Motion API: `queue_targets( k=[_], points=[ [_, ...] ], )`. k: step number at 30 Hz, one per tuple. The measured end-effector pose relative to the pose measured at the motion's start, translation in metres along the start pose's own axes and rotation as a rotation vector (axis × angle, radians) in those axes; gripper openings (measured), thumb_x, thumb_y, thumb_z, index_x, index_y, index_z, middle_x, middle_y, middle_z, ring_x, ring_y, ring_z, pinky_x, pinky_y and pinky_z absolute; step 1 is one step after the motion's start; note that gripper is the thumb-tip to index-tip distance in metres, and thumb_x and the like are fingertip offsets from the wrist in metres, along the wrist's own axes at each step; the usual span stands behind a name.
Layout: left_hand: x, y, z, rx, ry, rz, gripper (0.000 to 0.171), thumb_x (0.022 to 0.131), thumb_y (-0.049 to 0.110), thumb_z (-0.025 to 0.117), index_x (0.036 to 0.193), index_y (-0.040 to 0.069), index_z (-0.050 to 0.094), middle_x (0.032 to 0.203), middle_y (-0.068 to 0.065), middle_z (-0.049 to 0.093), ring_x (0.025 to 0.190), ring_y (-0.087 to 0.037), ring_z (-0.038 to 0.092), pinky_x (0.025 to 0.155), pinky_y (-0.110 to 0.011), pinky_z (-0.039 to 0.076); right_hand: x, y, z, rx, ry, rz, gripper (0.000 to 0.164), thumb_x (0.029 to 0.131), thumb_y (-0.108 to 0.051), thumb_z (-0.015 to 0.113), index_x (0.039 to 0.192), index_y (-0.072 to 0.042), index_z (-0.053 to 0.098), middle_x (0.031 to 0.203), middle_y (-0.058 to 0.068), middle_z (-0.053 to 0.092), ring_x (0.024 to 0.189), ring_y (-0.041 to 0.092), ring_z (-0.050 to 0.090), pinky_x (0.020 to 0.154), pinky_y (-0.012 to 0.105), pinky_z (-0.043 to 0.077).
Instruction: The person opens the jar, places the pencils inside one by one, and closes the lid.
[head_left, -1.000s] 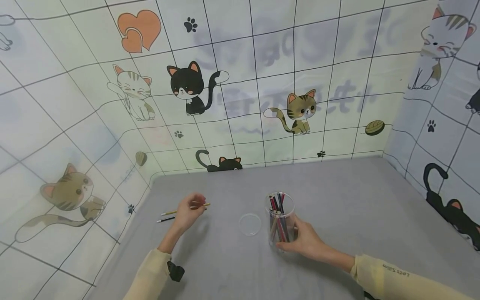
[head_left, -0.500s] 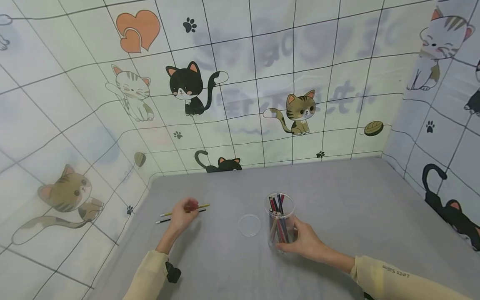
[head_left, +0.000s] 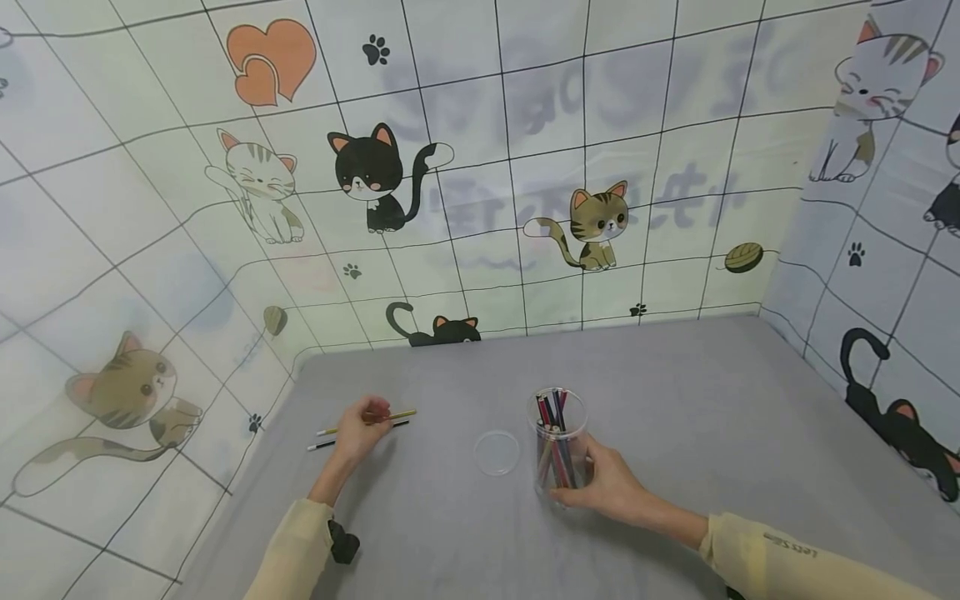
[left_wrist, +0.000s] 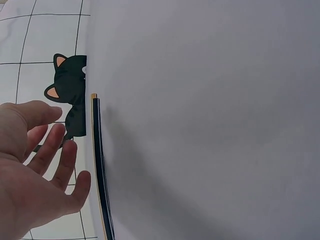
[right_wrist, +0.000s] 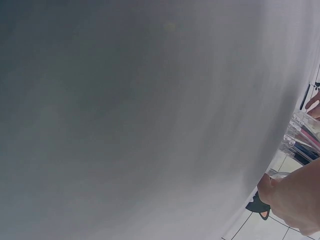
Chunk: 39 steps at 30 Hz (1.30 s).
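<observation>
A yellow pencil (head_left: 405, 413) and a black pencil (head_left: 321, 446) lie side by side on the table's left part. Over their middles hovers my left hand (head_left: 358, 431), hiding part of both. In the left wrist view that hand (left_wrist: 42, 170) has its fingers loosely bent and spread, nothing between them, beside the dark pencil (left_wrist: 101, 170). My right hand (head_left: 617, 485) grips a clear plastic cup (head_left: 541, 471) around its lower right side. Several pencils (head_left: 555, 454) stand in the cup. In the right wrist view, only part of this hand (right_wrist: 295, 197) shows at the edge.
A round clear lid (head_left: 497, 453) lies flat between the left hand and the cup. A grey cloth (head_left: 697, 400) covers the table. Cat-patterned sheets (head_left: 487, 192) rise at the back and both sides.
My left hand has drawn back a little toward the left along the pencils, baring more of their right ends. The right hand keeps its hold on the cup, which stays in place.
</observation>
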<state>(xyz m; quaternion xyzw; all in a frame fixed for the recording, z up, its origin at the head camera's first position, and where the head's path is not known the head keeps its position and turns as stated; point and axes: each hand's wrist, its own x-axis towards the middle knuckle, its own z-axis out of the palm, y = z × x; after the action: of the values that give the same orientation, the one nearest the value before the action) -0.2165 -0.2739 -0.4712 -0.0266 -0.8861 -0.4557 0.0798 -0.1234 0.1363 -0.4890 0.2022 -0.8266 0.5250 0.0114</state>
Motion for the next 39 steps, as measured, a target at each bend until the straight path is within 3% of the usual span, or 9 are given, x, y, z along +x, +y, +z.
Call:
queue_targets(
  k=[5,14,21,29,35,39],
  points=[
    [0.001,-0.003,0.0,0.014,-0.012,-0.01,0.027,0.086,-0.005,0.072,0.111,-0.007,0.062,0.105,-0.018,0.065,0.101,-0.037,0.063,0.082,-0.044,0.052,-0.001,0.0,0.001,-0.002,0.001,0.025,0.077,0.07,-0.024,0.091,0.134,-0.005,0.052,0.127,0.011,0.063,0.113,0.031,0.059,0.094,0.056,0.049],
    [0.003,-0.01,0.001,0.049,-0.015,-0.044,0.026,0.084,-0.003,0.074,0.109,-0.004,0.066,0.106,-0.017,0.065,0.098,-0.033,0.062,0.073,-0.033,0.051,-0.001,0.0,0.001,-0.003,0.008,0.021,0.072,0.071,-0.024,0.091,0.13,-0.007,0.054,0.126,0.01,0.064,0.112,0.032,0.059,0.093,0.057,0.049],
    [0.003,-0.014,0.004,0.176,0.014,0.045,0.018,0.08,-0.009,0.073,0.097,-0.003,0.069,0.096,-0.015,0.068,0.091,-0.034,0.064,0.073,-0.04,0.053,-0.002,-0.003,0.001,-0.004,0.003,0.007,0.073,0.071,-0.024,0.091,0.131,-0.007,0.053,0.126,0.011,0.064,0.113,0.033,0.06,0.094,0.058,0.048],
    [0.005,-0.013,0.008,0.371,-0.032,0.092,0.012,0.083,-0.007,0.072,0.091,0.002,0.073,0.09,-0.009,0.07,0.086,-0.029,0.065,0.075,-0.046,0.053,-0.001,-0.003,0.0,0.005,-0.004,0.013,0.077,0.071,-0.024,0.091,0.135,-0.005,0.051,0.129,0.014,0.062,0.115,0.036,0.059,0.095,0.058,0.047],
    [0.006,-0.011,0.009,0.417,-0.086,0.125,0.014,0.086,-0.008,0.067,0.091,0.003,0.073,0.087,-0.011,0.068,0.079,-0.023,0.061,0.068,-0.04,0.051,-0.001,-0.002,0.0,0.008,-0.01,0.012,0.079,0.072,-0.024,0.091,0.136,-0.005,0.05,0.13,0.015,0.061,0.116,0.036,0.059,0.095,0.058,0.047],
    [0.007,0.0,0.005,0.414,-0.094,0.161,0.015,0.088,-0.008,0.063,0.093,0.003,0.072,0.085,-0.009,0.066,0.076,-0.022,0.06,0.064,-0.038,0.05,-0.001,-0.001,-0.001,-0.003,0.001,0.016,0.076,0.071,-0.025,0.091,0.133,-0.006,0.052,0.127,0.014,0.063,0.114,0.035,0.06,0.095,0.057,0.048]
  ],
)
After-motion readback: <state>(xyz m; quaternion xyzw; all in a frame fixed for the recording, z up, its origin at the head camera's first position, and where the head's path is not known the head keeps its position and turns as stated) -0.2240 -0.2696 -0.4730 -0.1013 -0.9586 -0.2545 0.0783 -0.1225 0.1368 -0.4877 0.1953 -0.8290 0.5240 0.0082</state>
